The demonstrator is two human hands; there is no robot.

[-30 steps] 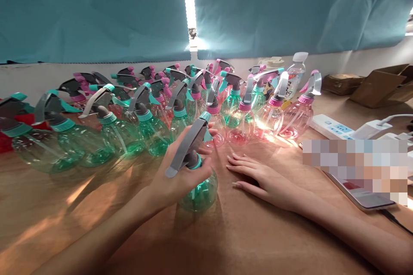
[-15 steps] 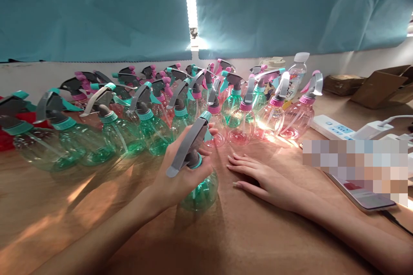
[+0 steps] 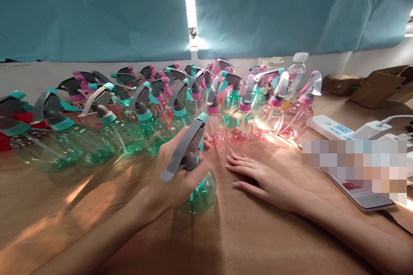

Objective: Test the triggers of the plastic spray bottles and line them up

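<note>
My left hand is closed around the neck of a green spray bottle with a grey trigger and teal nozzle. The bottle is near the middle of the wooden table, its lower part showing beneath my fingers. To its right, my right hand lies palm down on the tabletop, fingers stretched out, holding nothing. Just beyond both hands stand more spray bottles, among them a green one with a teal collar and a pink one with a pink collar.
Several green and pink spray bottles fill the back of the table. A clear drink bottle stands behind them. At right are a white power strip, a phone with a cable, and an open cardboard box. Teal cloth hangs behind.
My left hand and the green spray bottle have shifted very slightly left and down. My right hand stays in place on the table.
</note>
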